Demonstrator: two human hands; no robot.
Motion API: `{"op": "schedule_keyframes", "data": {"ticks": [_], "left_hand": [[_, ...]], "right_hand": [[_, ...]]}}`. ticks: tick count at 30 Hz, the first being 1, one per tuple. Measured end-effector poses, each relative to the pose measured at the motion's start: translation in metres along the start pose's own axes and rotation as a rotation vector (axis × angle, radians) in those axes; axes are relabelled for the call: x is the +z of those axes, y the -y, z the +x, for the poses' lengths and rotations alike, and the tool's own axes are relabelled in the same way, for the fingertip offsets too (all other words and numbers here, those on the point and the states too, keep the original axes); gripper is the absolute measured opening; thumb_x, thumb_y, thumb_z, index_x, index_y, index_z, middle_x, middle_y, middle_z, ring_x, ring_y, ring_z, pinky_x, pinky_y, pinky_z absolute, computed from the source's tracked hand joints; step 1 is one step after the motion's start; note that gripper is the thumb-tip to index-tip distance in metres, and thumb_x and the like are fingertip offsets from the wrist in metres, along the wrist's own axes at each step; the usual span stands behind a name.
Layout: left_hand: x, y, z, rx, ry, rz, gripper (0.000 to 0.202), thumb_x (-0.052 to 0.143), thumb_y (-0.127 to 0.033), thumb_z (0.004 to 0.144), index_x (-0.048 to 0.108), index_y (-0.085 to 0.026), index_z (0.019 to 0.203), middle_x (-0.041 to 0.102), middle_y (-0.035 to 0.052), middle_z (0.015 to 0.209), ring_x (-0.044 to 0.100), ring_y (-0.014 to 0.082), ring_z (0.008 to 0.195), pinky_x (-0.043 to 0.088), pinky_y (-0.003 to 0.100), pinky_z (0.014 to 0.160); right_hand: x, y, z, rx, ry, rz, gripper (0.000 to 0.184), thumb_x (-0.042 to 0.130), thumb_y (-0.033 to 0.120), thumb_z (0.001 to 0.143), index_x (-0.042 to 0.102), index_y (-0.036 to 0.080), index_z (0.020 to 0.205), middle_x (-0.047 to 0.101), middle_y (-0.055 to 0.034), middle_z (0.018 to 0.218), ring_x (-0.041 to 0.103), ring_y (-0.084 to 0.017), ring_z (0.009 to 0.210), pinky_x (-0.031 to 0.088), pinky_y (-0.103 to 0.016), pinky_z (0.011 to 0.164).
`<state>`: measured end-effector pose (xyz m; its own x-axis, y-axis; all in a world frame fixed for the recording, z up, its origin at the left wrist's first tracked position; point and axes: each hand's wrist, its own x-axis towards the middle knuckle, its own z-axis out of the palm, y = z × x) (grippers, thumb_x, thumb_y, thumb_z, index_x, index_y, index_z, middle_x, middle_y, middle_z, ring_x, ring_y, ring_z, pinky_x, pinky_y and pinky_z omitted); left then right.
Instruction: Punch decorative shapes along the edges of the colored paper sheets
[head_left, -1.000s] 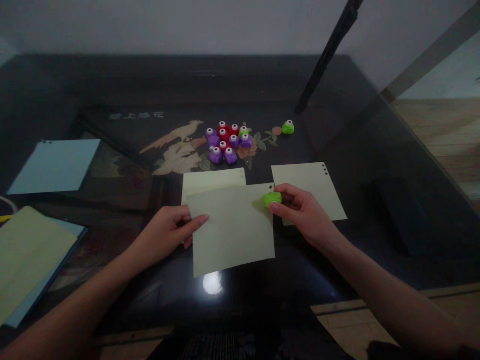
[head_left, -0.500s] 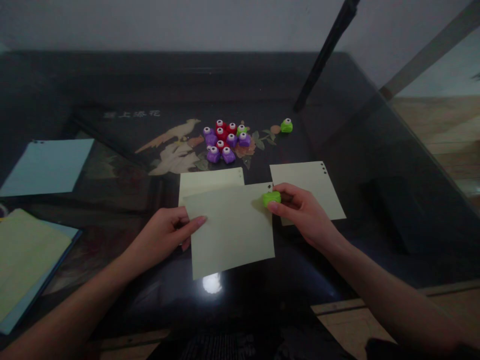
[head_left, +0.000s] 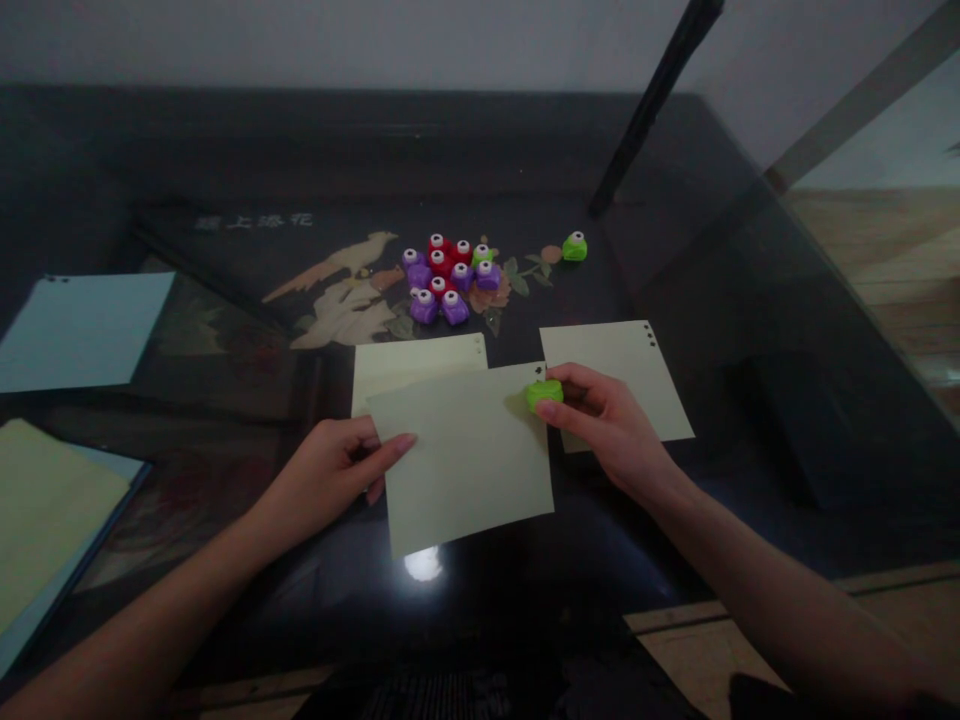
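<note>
A pale cream sheet of paper (head_left: 469,460) is held above the table, its left edge pinched between the thumb and fingers of my left hand (head_left: 349,460). My right hand (head_left: 611,425) grips a small green craft hole punch (head_left: 544,396) between thumb and fingers. That punch sits at the sheet's right edge, just below a small dark cut-out near the top right corner. Behind the held sheet lies a second cream sheet (head_left: 409,365), partly covered, with small holes at its corner. To the right, partly behind my right hand, rests another punched sheet (head_left: 615,350).
Several purple, red and green craft punches (head_left: 450,278) cluster near the middle of the dark glossy table (head_left: 315,610). One green punch (head_left: 575,247) stands apart. At left are a blue punched sheet (head_left: 82,330) and a paper stack (head_left: 52,520). A black pole (head_left: 652,110) rises behind.
The view has shifted slightly. Both hands, the sheet and the green punch keep nearly the same positions relative to each other.
</note>
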<state>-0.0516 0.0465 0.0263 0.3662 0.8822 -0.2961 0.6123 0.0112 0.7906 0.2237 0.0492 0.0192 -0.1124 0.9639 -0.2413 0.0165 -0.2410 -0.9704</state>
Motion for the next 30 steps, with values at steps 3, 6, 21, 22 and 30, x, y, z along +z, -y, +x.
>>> {"op": "schedule_keyframes", "data": {"ticks": [3, 6, 21, 22, 30], "left_hand": [[0.0011, -0.0032, 0.0004, -0.005, -0.010, -0.011, 0.041, 0.053, -0.039, 0.084, 0.050, -0.019, 0.048, 0.054, -0.0041, 0.038, 0.050, 0.0097, 0.038, 0.040, 0.020, 0.042], [0.0019, -0.0058, 0.0009, -0.002, -0.012, -0.024, 0.040, 0.053, -0.038, 0.083, 0.049, -0.020, 0.048, 0.053, -0.0041, 0.037, 0.050, 0.0096, 0.037, 0.040, 0.020, 0.041], [0.0066, 0.0005, 0.0023, 0.043, -0.027, 0.010, 0.041, 0.053, -0.036, 0.084, 0.049, -0.020, 0.047, 0.053, -0.0049, 0.036, 0.049, 0.0085, 0.036, 0.039, 0.019, 0.041], [0.0065, 0.0004, 0.0022, 0.040, -0.029, 0.010, 0.041, 0.053, -0.036, 0.084, 0.049, -0.020, 0.047, 0.053, -0.0048, 0.036, 0.049, 0.0086, 0.036, 0.040, 0.019, 0.041], [0.0067, 0.0016, 0.0023, 0.026, -0.004, -0.016, 0.040, 0.053, -0.036, 0.085, 0.049, -0.020, 0.048, 0.053, -0.0043, 0.037, 0.048, 0.0088, 0.036, 0.039, 0.020, 0.040]], "right_hand": [[-0.0002, -0.0002, 0.0005, -0.011, 0.000, -0.008, 0.026, 0.076, 0.033, 0.068, 0.063, 0.020, 0.085, 0.066, 0.0001, 0.076, 0.059, -0.014, 0.070, 0.047, -0.027, 0.065], [-0.0009, -0.0010, 0.0012, -0.020, 0.004, -0.005, 0.026, 0.076, 0.035, 0.068, 0.063, 0.020, 0.085, 0.064, 0.0007, 0.075, 0.058, -0.013, 0.069, 0.046, -0.026, 0.064], [-0.0009, -0.0033, 0.0032, -0.006, 0.006, -0.090, 0.026, 0.073, 0.037, 0.070, 0.061, 0.021, 0.086, 0.063, 0.0011, 0.073, 0.056, -0.013, 0.066, 0.043, -0.026, 0.060], [-0.0006, -0.0031, 0.0032, -0.003, 0.012, -0.089, 0.025, 0.073, 0.036, 0.070, 0.061, 0.021, 0.086, 0.063, 0.0011, 0.074, 0.056, -0.013, 0.066, 0.043, -0.026, 0.060], [-0.0009, -0.0040, 0.0048, -0.020, 0.027, -0.092, 0.025, 0.073, 0.036, 0.071, 0.062, 0.020, 0.087, 0.063, 0.0013, 0.074, 0.055, -0.013, 0.067, 0.042, -0.027, 0.060]]}}
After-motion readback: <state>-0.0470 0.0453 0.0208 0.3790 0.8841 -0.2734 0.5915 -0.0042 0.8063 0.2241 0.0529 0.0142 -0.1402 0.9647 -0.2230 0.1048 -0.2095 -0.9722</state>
